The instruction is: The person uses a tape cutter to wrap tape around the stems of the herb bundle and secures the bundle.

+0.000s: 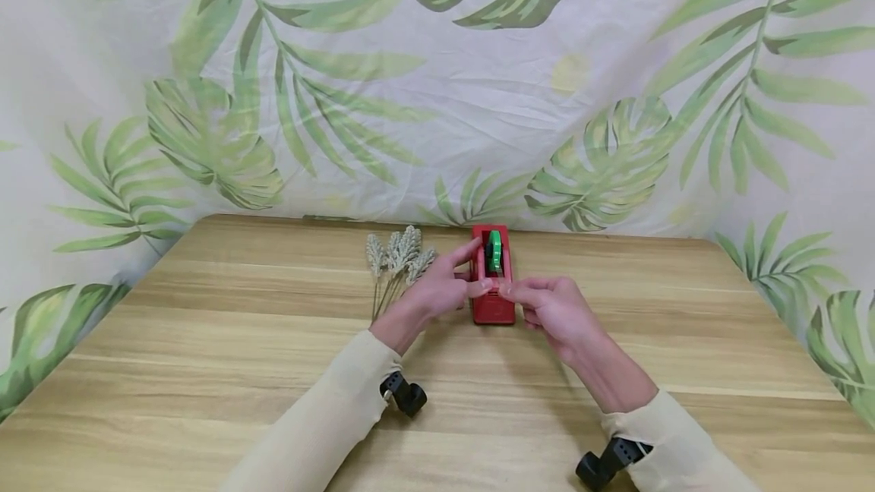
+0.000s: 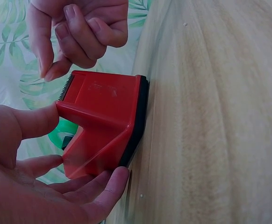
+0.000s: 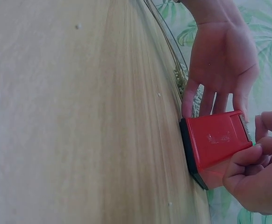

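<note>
A red tape dispenser (image 1: 494,311) with a black base stands near the table's far edge, a green-cored tape roll (image 1: 495,250) in its slot. My left hand (image 1: 440,288) grips it from the left, thumb at the front by the toothed cutter (image 2: 65,88) and fingers along the side and base. On the other side, my right hand (image 1: 562,313) pinches thumb and forefinger together right at the cutter, at the tape's end. The clear tape itself hardly shows between those fingertips. The other right fingers are curled in, as the left wrist view shows.
Dried-looking grey-green flower stems (image 1: 396,260) lie left of the dispenser, partly behind my left forearm. The wooden table (image 1: 205,370) meets a leaf-print cloth (image 1: 478,97) at its back and sides. A black wrist camera (image 1: 405,395) sits on each sleeve.
</note>
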### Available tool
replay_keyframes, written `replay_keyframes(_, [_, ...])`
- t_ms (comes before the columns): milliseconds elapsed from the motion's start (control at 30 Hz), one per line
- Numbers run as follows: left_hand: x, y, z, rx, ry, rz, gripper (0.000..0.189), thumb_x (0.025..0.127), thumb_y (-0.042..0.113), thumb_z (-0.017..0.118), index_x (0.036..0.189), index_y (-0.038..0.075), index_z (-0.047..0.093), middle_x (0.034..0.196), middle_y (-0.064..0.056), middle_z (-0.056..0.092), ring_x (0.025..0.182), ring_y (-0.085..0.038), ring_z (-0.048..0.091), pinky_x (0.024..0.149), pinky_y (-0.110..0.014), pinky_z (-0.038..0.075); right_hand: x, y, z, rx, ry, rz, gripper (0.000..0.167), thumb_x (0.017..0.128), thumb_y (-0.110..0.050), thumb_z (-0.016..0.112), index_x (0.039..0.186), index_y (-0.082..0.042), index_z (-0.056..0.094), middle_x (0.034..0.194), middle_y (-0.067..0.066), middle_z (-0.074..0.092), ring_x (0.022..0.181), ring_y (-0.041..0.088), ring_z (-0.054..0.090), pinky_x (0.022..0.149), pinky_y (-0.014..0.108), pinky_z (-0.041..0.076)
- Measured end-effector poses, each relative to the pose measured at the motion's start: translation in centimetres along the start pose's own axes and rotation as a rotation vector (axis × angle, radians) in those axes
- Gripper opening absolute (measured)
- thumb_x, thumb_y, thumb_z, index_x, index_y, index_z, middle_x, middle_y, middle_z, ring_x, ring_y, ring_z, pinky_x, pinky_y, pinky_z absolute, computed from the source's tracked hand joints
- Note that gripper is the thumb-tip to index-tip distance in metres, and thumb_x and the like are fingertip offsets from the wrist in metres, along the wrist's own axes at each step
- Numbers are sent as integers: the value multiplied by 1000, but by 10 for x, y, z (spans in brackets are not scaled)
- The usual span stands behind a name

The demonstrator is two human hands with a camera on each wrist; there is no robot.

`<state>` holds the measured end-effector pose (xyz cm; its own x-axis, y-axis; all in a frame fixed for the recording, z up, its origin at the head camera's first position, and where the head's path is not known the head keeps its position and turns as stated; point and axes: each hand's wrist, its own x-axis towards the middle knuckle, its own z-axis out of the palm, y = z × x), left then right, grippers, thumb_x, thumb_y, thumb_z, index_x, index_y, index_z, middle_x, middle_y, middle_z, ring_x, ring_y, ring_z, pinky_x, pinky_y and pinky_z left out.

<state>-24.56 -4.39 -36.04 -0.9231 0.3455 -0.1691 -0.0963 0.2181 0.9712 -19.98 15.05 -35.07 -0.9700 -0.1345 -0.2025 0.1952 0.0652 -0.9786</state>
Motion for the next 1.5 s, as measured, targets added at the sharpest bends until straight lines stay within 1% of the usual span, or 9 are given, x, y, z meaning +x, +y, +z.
replay_keyframes(133, [1, 0, 0, 2, 7, -5, 82, 101, 10, 71, 168, 31, 30, 169, -20, 38, 153, -38, 45, 93, -40, 53, -1, 1, -2, -3, -10, -13, 28, 100, -14, 71, 116, 10, 75, 75, -10, 67, 57, 7, 37, 60, 21, 35])
replay_keyframes(300, [0, 1, 0, 16, 16, -8, 82, 101, 10, 71, 168, 32, 30, 171, -19, 36, 153, -38, 45, 95, -41, 54, -2, 0, -3, -19, -28, -19, 29, 99, -12, 72, 119, 10, 75, 84, -10, 72, 56, 8, 33, 61, 23, 33])
replay_keyframes(433, [0, 1, 0, 22, 13, -2, 82, 101, 11, 71, 168, 31, 30, 170, -18, 37, 152, -37, 46, 90, -39, 53, -3, -1, -3, -37, -29, -18, 32, 99, -12, 72, 121, 11, 73, 90, -9, 75, 62, 7, 40, 62, 22, 36])
replay_keyframes(533, [0, 0, 1, 23, 10, 1, 81, 101, 11, 71, 168, 31, 30, 169, -17, 39, 152, -36, 47, 87, -38, 52, -2, 0, -4, -44, -27, -18, 27, 98, -12, 72, 115, 9, 76, 90, -8, 75, 65, 8, 44, 63, 21, 39])
replay_keyframes(733, [0, 0, 1, 18, 5, -4, 82, 101, 12, 71, 169, 31, 29, 171, -16, 37, 153, -36, 45, 95, -41, 52, -1, 4, -8, -46, -44, -22, 10, 97, -9, 73, 96, -2, 80, 85, -8, 73, 59, 7, 39, 61, 21, 37])
replay_keyframes(867, [0, 0, 1, 15, -1, -2, 83, 101, 11, 71, 169, 31, 28, 172, -16, 34, 154, -38, 43, 102, -44, 53, 0, 6, -11, -58, -64, -38, 9, 96, -9, 74, 94, -3, 81, 81, -8, 73, 56, 8, 37, 60, 22, 36])
replay_keyframes(1167, [1, -1, -1, 25, 9, -5, 82, 101, 11, 71, 168, 33, 30, 170, -19, 38, 151, -38, 48, 102, -45, 53, 1, 5, -16, -81, -122, -35, 10, 96, -11, 75, 90, -6, 81, 75, -6, 66, 55, 11, 35, 62, 27, 34])
replay_keyframes(1333, [1, -2, 0, 31, 9, 1, 81, 101, 12, 71, 168, 31, 30, 167, -21, 42, 148, -37, 52, 96, -41, 53, 1, 8, -19, -77, -146, -34, 13, 96, -9, 75, 84, -10, 80, 77, -6, 70, 59, 12, 39, 64, 27, 36])
replay_keyframes(1500, [0, -2, 0, 39, 8, 10, 80, 102, 14, 71, 169, 30, 30, 163, -23, 47, 143, -36, 57, 89, -39, 51, 0, 8, -20, -111, -160, -47, 9, 95, -11, 77, 88, -6, 80, 77, -5, 69, 61, 12, 42, 65, 27, 38])
